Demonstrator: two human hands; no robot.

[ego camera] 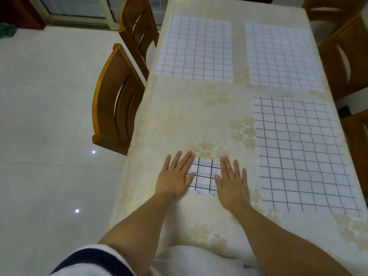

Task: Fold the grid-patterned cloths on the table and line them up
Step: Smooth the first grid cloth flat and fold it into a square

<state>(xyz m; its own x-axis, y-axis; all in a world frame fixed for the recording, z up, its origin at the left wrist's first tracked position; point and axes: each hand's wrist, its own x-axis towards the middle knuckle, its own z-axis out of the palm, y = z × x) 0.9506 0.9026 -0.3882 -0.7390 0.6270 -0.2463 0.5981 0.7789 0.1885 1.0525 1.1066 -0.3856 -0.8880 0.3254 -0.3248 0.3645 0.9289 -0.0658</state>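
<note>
Folded cloth (204, 175) between flat hands — left hand (176, 176), right hand (232, 181) pressing its edges, fingers straight.

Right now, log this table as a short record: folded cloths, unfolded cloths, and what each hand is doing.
folded cloth: one, small, on the near side, between the hands
left hand: flat, fingers straight, on its left edge
right hand: flat, fingers straight, on its right edge
unfolded: three spread flat, far-left cloth, far-right cloth, near-right cloth
surface: floral tablecloth
</note>
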